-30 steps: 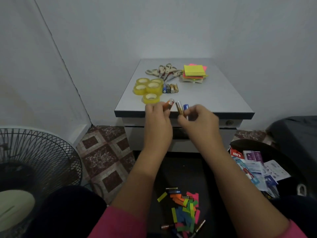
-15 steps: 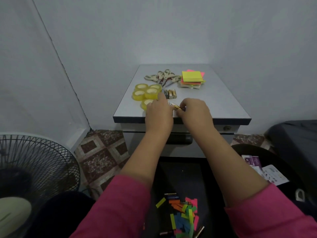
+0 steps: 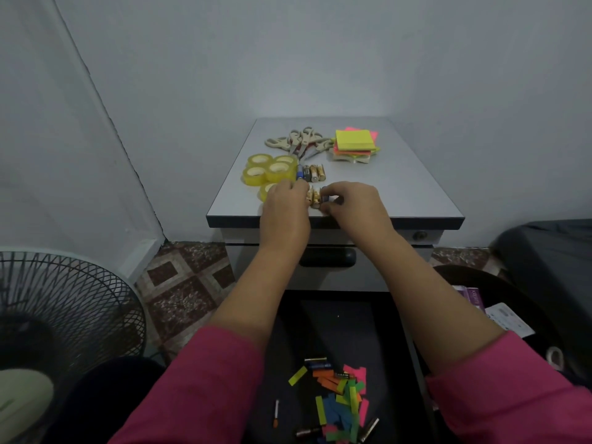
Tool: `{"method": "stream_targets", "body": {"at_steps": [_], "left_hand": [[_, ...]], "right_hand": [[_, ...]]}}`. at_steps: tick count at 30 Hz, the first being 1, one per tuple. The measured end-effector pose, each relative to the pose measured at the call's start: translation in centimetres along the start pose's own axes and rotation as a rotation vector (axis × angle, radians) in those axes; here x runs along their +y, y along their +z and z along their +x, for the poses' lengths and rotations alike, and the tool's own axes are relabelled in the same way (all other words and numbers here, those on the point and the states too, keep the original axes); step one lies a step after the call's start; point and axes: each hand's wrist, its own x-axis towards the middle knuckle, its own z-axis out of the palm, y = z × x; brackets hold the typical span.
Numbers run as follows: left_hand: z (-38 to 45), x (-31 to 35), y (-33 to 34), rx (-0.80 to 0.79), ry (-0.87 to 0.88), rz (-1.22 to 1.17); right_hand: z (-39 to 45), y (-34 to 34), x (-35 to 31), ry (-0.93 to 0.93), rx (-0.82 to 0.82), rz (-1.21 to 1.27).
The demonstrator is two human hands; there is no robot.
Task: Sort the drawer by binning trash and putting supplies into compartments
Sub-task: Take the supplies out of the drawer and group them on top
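Both hands are on the grey cabinet top point(image 3: 400, 187), near its front edge. My left hand point(image 3: 285, 209) and my right hand point(image 3: 352, 203) close in from either side on a few small batteries point(image 3: 315, 197) lying between them, fingertips curled onto them. A row of batteries point(image 3: 311, 173) lies just behind, beside several yellow tape rolls point(image 3: 269, 169). Scissors point(image 3: 299, 142) and a stack of sticky notes point(image 3: 355, 145) sit further back. Below, the open dark drawer point(image 3: 288, 363) holds coloured paper strips point(image 3: 341, 402) and loose batteries point(image 3: 368, 430).
A black fan grille point(image 3: 64, 315) stands at the left on the patterned floor. A dark round bin point(image 3: 499, 302) with paper packaging is at the right, next to a dark object. White walls enclose the cabinet at the back and left.
Both hands moved from in front of the cabinet edge onto its top, bringing the batteries down behind the front edge. The view shifted forward and down.
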Motion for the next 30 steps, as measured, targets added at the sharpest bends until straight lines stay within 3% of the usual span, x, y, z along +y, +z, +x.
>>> {"method": "stream_targets", "body": {"at_steps": [4,10,17,30], "left_hand": [[-0.2,-0.3,0.2,0.051,0.067,0.005],[0.3,-0.1,0.4,0.028,0.036,0.039],[-0.5,0.0,1.0,0.123,0.035,0.055],[-0.5,0.0,1.6,0.069,-0.007,0.14]], "right_hand": [[1.1,0.3,0.2,0.016,-0.01,0.096],[2.5,0.8,0.4,0.013,-0.002,0.164],[3.2,1.2,1.5,0.055,0.036,0.222],[3.1,1.3,1.5,0.003,0.002,0.217]]}}
